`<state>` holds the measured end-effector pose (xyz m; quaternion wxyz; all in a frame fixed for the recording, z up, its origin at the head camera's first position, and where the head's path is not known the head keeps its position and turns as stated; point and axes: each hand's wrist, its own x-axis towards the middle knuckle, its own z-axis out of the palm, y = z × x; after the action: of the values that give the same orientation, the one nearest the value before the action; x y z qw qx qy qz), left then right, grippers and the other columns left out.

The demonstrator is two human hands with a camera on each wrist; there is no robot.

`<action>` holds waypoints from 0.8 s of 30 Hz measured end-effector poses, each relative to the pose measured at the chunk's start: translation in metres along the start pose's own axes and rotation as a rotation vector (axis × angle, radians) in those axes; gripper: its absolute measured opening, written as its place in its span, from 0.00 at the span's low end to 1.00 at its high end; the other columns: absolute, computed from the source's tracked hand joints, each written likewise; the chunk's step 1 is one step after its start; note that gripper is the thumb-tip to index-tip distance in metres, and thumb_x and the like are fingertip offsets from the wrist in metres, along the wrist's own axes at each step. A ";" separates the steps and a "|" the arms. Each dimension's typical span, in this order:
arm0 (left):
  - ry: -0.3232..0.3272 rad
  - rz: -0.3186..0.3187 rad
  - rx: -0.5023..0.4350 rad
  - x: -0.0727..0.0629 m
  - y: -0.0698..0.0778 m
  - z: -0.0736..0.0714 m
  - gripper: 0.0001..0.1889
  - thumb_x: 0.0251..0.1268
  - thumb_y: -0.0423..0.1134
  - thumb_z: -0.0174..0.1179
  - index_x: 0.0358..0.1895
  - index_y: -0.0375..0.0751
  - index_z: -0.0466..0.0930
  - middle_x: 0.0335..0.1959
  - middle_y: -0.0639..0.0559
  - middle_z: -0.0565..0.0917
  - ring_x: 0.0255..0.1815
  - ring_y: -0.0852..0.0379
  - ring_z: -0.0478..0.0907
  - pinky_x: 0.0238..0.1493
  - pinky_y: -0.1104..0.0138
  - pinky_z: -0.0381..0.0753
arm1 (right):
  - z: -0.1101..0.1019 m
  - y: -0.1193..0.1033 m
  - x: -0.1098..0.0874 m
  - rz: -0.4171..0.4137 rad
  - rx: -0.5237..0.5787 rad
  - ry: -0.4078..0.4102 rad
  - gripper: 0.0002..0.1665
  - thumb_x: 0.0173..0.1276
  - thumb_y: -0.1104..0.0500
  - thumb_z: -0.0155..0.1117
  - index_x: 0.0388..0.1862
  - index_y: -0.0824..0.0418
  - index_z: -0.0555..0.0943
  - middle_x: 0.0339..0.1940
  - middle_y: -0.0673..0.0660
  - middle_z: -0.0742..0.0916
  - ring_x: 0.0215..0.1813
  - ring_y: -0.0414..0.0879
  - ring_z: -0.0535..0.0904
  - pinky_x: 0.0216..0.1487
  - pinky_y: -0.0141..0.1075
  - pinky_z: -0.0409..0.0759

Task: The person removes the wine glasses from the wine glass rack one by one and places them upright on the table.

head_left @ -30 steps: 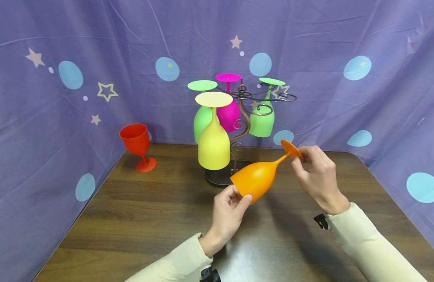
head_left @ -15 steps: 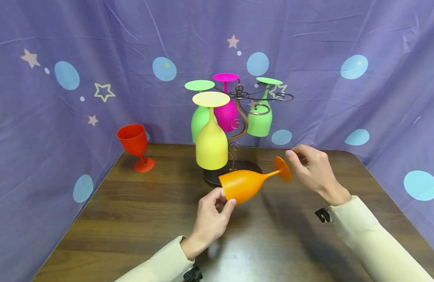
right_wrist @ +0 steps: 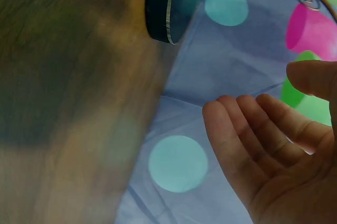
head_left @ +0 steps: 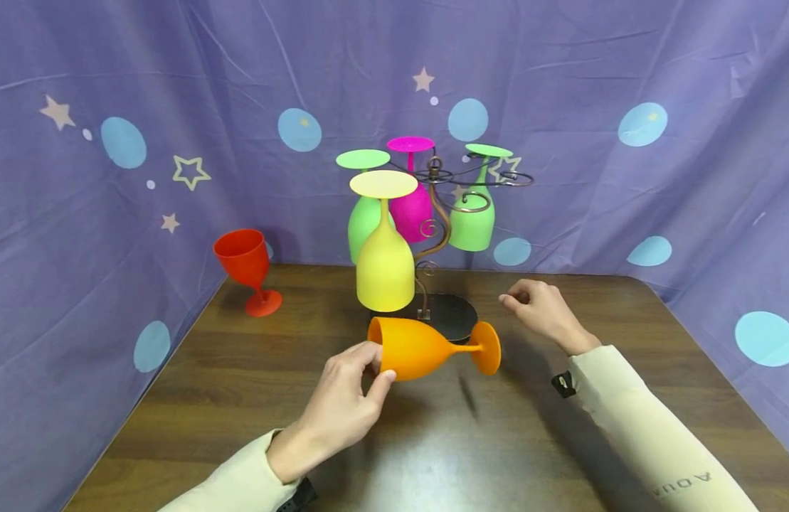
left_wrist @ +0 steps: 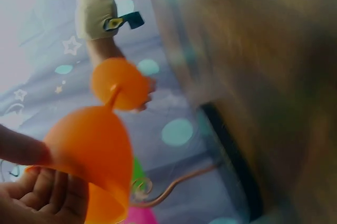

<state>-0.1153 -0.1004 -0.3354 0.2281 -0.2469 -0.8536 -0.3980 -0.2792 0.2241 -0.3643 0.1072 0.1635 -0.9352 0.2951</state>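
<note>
In the head view an orange goblet (head_left: 412, 348) lies sideways in the air, its mouth to the left and its foot to the right. My left hand (head_left: 343, 398) pinches its rim, thumb outside and fingers inside the bowl. The left wrist view shows the same grip on the orange goblet (left_wrist: 95, 134). Apart from the goblet, to the right of its foot, my right hand (head_left: 541, 313) holds nothing. In the right wrist view the fingers (right_wrist: 247, 134) are loosely bent, with a gap to the thumb.
Behind stands a metal goblet rack (head_left: 442, 206) on a black base (head_left: 454, 316). Upside down on it hang a yellow goblet (head_left: 385, 270), a magenta goblet (head_left: 412, 210) and two green goblets (head_left: 472, 226). A red goblet (head_left: 243, 259) stands upright at the left of the wooden table (head_left: 240, 398).
My right hand has let go of the orange goblet's foot and moved lower. With the left hand the goblet has moved left and down, turning from slanted to nearly level.
</note>
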 end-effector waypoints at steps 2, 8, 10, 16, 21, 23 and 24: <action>-0.034 0.009 0.055 0.001 0.003 -0.008 0.15 0.51 0.26 0.66 0.26 0.49 0.70 0.22 0.63 0.67 0.23 0.65 0.64 0.25 0.72 0.67 | 0.006 0.002 0.003 0.017 0.001 -0.020 0.13 0.67 0.50 0.61 0.36 0.59 0.83 0.29 0.53 0.84 0.32 0.47 0.77 0.34 0.40 0.74; -0.114 0.021 0.199 0.003 0.006 -0.029 0.15 0.52 0.28 0.67 0.26 0.47 0.68 0.22 0.62 0.65 0.23 0.64 0.66 0.25 0.73 0.67 | 0.026 0.002 0.014 0.068 0.010 -0.039 0.13 0.66 0.52 0.62 0.36 0.62 0.83 0.32 0.56 0.85 0.33 0.49 0.77 0.34 0.40 0.74; -0.127 0.027 0.238 0.003 0.005 -0.034 0.14 0.53 0.28 0.67 0.28 0.47 0.70 0.22 0.61 0.66 0.24 0.63 0.66 0.25 0.73 0.67 | 0.032 0.000 0.018 0.102 0.013 -0.036 0.14 0.65 0.52 0.63 0.35 0.62 0.83 0.32 0.56 0.85 0.33 0.50 0.76 0.33 0.41 0.74; -0.160 0.048 0.337 0.003 0.000 -0.046 0.11 0.53 0.28 0.66 0.30 0.44 0.72 0.23 0.59 0.66 0.24 0.63 0.65 0.27 0.71 0.67 | 0.043 -0.003 0.027 0.228 0.025 -0.051 0.17 0.63 0.50 0.64 0.37 0.64 0.82 0.35 0.60 0.84 0.39 0.55 0.78 0.39 0.46 0.75; -0.202 0.038 0.381 0.006 -0.003 -0.054 0.11 0.52 0.28 0.66 0.30 0.44 0.72 0.23 0.60 0.66 0.24 0.62 0.65 0.27 0.70 0.68 | 0.050 0.001 0.029 0.296 0.024 -0.073 0.21 0.63 0.48 0.63 0.41 0.65 0.81 0.41 0.63 0.84 0.46 0.60 0.78 0.46 0.51 0.75; -0.209 0.049 0.404 0.007 -0.005 -0.057 0.11 0.51 0.27 0.66 0.29 0.44 0.72 0.23 0.60 0.66 0.24 0.62 0.65 0.27 0.69 0.68 | 0.053 0.003 0.030 0.318 0.030 -0.086 0.23 0.63 0.47 0.63 0.44 0.66 0.80 0.42 0.63 0.84 0.46 0.60 0.78 0.46 0.51 0.76; -0.214 0.054 0.416 0.008 -0.005 -0.059 0.11 0.50 0.26 0.66 0.29 0.43 0.72 0.23 0.60 0.66 0.24 0.62 0.65 0.27 0.69 0.68 | 0.055 0.005 0.030 0.328 0.044 -0.098 0.23 0.64 0.47 0.63 0.45 0.67 0.79 0.41 0.63 0.84 0.45 0.59 0.79 0.45 0.50 0.77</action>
<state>-0.1132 -0.1483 -0.2998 0.1930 -0.2582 -0.9296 -0.1788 -0.3146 0.1879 -0.4020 0.0085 0.0250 -0.9469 0.3206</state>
